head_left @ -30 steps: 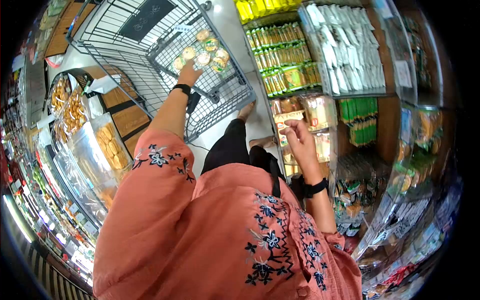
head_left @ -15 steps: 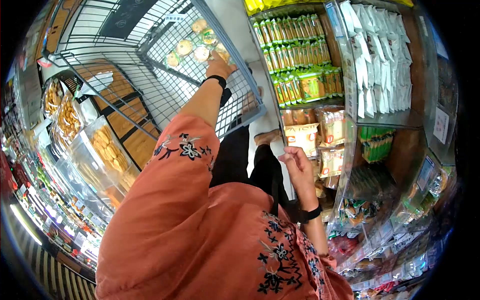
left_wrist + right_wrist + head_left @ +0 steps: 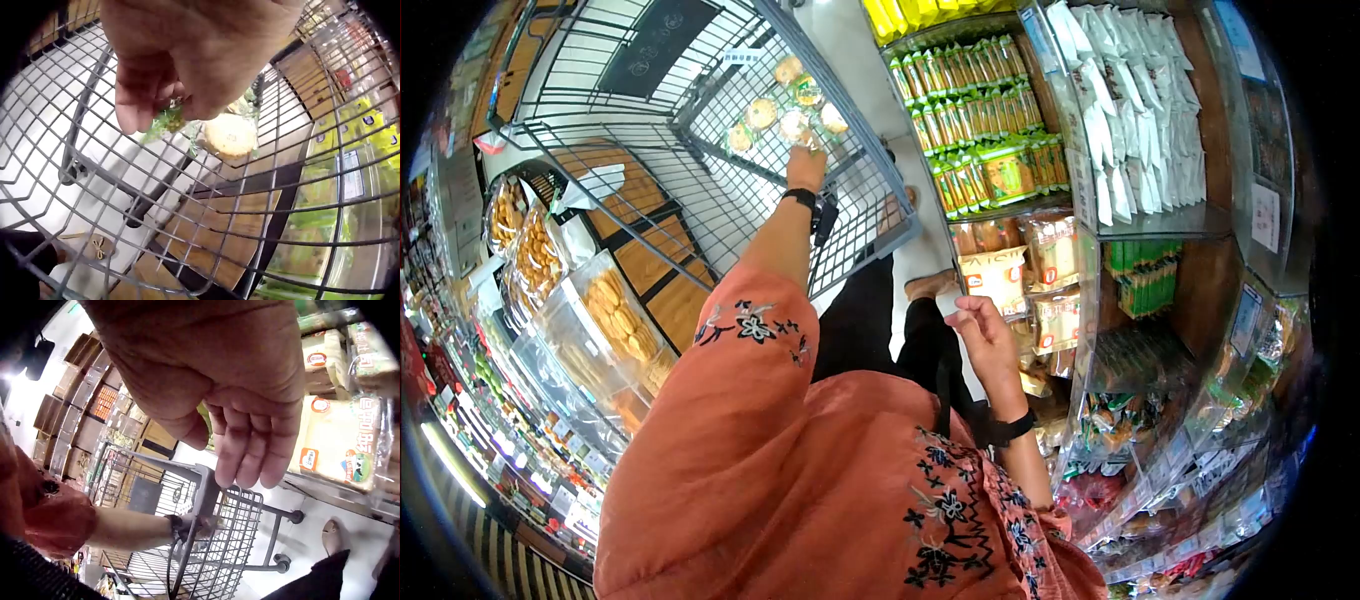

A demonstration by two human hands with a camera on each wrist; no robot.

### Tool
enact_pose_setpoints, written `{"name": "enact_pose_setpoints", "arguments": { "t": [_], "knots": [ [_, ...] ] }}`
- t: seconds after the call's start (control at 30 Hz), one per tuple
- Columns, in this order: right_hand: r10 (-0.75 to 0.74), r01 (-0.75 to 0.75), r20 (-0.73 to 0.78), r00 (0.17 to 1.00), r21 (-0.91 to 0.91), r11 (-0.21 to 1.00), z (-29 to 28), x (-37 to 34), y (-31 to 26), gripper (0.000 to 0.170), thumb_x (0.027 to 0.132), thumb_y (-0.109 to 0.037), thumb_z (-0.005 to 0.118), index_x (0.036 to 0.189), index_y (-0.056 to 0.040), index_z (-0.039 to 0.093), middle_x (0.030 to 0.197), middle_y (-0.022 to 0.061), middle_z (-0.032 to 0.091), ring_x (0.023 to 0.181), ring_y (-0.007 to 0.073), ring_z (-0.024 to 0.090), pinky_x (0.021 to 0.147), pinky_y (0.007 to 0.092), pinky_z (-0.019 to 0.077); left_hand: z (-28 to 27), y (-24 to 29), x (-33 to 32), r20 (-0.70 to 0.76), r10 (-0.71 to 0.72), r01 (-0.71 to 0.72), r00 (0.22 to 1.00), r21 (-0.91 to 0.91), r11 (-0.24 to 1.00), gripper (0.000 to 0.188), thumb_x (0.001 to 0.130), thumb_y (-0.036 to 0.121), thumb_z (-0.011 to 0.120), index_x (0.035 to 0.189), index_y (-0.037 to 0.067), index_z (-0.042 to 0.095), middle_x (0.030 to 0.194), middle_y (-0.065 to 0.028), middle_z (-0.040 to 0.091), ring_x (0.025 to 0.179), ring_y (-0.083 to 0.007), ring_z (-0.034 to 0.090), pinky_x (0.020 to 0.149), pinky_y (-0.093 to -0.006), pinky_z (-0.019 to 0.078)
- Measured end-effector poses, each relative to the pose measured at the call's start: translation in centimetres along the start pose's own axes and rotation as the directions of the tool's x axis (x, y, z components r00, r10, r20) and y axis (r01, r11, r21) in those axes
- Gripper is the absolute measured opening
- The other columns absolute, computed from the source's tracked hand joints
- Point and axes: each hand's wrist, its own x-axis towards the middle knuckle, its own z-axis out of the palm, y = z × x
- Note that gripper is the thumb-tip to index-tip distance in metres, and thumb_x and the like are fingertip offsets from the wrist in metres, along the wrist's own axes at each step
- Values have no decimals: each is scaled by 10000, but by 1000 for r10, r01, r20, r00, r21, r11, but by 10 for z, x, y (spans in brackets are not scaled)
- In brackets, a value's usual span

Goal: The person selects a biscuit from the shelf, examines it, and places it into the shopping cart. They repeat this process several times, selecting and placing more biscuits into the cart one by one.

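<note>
My left hand [image 3: 806, 168] reaches down into a grey wire shopping cart [image 3: 883, 185]. In the left wrist view its curled fingers pinch a clear wrapper with green print [image 3: 167, 123]; the hand hides most of that packet. Several round wrapped pastries [image 3: 761, 113] lie on the basket floor just beyond the fingertips. One pale round pastry [image 3: 230, 135] shows close beside the hand. Outside the cart, my right hand [image 3: 990, 350] hangs with loosely bent fingers and holds nothing. Packs of sliced bread [image 3: 340, 440] sit on the shelf beside it.
Shelves on the right carry green snack packs [image 3: 990, 125], white pouches [image 3: 1135, 120] and bagged bread [image 3: 995, 280]. To the left stand a wooden display [image 3: 665, 250] and a clear bin of pastries [image 3: 615, 310]. A shod foot [image 3: 333, 537] is on the floor near the cart.
My left hand moved right onto the pastries, then drew back toward me and slightly left, with one packet gone from the group. The right hand stays loosely bent beside the shelf.
</note>
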Motion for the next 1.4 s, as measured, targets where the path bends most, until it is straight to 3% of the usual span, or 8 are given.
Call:
{"name": "enact_pose_setpoints", "arguments": {
  "t": [0.17,0.5,0.7,0.9,1.03,1.13,1.23,1.4],
  "knots": [
    [-27,26,-5,1000,-50,998,-5,-5,-1,188,1002,-109,541,1139,13,583,955,66,685,913,131,664,838,260,501,-39,26,-48,47,-143,150,989,-247,957,279,933,244,593,1054,-5,564,856,-142,667,701,-225,687,540,-365,523],
    [-265,264,-16,964,-41,964,-16,-27,-39,228,982,-95,554,1191,-6,574,992,69,697,877,93,614,793,258,496,-157,127,-201,106,217,-49,970,-792,608,292,1009,139,497,1261,-10,496,1145,-135,620,1029,-251,674,788,-335,573],
    [-651,653,-107,752,-20,757,-29,-85,-122,382,945,-67,597,1316,-6,533,1218,134,635,1024,180,639,881,310,514,-178,242,-337,227,587,-121,777,-861,493,241,1023,128,500,1236,15,512,1112,-131,648,977,-246,685,797,-351,582],
    [-940,770,-108,323,-548,328,-77,-144,-157,633,805,-163,746,1380,-60,503,1448,221,458,1323,395,482,1059,436,430,-131,333,-442,423,736,-231,529,-762,604,193,1018,139,508,1174,35,555,1069,-104,682,899,-198,694,764,-310,566],
    [-903,811,-285,322,-408,419,-112,-164,-139,722,799,-267,815,1395,-37,480,1442,215,455,1303,341,504,1061,408,429,-101,376,-503,475,816,-431,330,-693,578,150,997,142,583,1090,31,546,910,-14,619,827,-76,601,722,-229,502],
    [-766,841,-349,539,191,506,-132,-184,-123,801,860,-350,791,1453,-7,375,1345,107,521,1245,197,516,1016,326,452,-85,403,-548,465,877,-636,117,-643,426,166,1002,151,569,1100,17,571,1016,5,591,934,-58,553,806,-225,468],
    [-610,756,-450,652,447,479,-155,-198,-109,776,932,-410,701,1431,49,326,1275,130,550,1124,172,595,951,305,510,-65,418,-578,529,848,-604,9,-673,426,207,1017,175,568,1138,8,588,996,-9,608,882,-71,582,780,-219,484],
    [-589,780,-538,603,550,297,-186,-229,-93,501,1062,-411,433,1274,35,519,1098,165,678,936,268,710,808,372,596,-44,429,-595,491,871,-580,26,-702,413,204,1018,185,571,1153,36,602,944,1,645,749,-49,591,627,-195,450]
  ]
}}
